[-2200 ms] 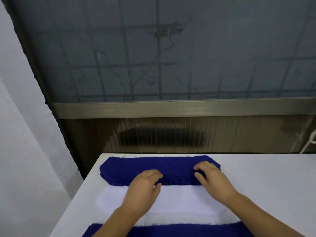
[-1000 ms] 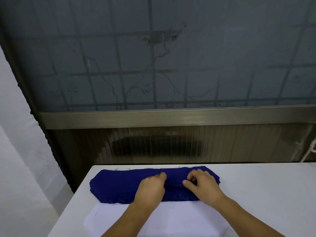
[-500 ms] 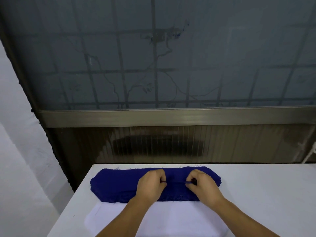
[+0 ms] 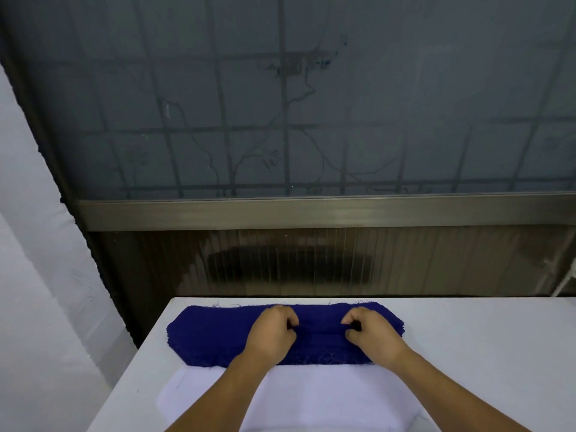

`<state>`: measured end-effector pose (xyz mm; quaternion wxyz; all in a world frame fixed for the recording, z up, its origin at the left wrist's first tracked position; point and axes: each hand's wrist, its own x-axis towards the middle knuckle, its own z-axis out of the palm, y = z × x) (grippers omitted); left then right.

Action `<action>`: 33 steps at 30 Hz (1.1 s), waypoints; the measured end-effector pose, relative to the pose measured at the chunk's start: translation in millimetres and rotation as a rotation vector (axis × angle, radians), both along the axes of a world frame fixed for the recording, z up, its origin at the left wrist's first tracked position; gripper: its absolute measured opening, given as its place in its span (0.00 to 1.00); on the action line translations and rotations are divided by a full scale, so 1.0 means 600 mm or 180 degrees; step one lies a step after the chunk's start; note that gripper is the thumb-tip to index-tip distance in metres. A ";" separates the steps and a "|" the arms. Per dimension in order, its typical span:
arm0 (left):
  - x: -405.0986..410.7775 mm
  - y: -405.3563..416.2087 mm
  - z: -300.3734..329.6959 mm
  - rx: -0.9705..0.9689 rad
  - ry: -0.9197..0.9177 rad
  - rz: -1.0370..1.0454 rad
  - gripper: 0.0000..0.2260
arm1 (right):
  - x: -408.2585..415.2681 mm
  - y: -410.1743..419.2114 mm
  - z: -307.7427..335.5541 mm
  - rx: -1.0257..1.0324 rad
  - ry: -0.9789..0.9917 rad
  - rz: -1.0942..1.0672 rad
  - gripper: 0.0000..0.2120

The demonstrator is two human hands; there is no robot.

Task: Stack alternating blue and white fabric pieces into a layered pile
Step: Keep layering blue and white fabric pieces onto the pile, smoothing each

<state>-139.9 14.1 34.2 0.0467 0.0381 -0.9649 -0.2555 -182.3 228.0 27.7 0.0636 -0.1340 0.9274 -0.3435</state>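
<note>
Head cam: blue fabric pile (image 4: 218,333) sits at the far edge of the white bench (image 4: 483,353), frayed threads along its rims. Left hand (image 4: 271,333) and right hand (image 4: 371,336) each have a grip pinched on the top blue layer, a ridge between them. White fabric (image 4: 311,397) lies just nearer. Bare bench off right.

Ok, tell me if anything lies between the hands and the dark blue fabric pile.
Nothing visible does. The left hand and right hand both pinch the top of the dark blue fabric pile directly.
</note>
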 end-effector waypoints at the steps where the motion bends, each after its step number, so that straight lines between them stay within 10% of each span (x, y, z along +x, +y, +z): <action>1: 0.004 -0.003 -0.002 -0.0190 0.0087 0.0041 0.11 | 0.000 0.001 -0.002 0.0054 0.0065 -0.0010 0.09; 15: 0.062 -0.245 0.019 -0.1014 0.0050 0.0832 0.11 | -0.009 0.027 0.038 0.0532 0.0568 -0.0048 0.07; 21: 0.146 -0.248 0.078 -0.1055 0.1160 0.0368 0.08 | 0.067 0.072 0.104 0.0511 0.1566 -0.0082 0.06; 29: 0.297 -0.225 0.100 -0.0202 -0.0564 -0.0635 0.08 | 0.230 0.176 0.104 0.0245 -0.0168 0.0395 0.09; 33: 0.320 -0.202 0.098 -0.0119 -0.0056 -0.0333 0.10 | 0.255 0.183 0.088 0.0021 0.0068 0.0246 0.09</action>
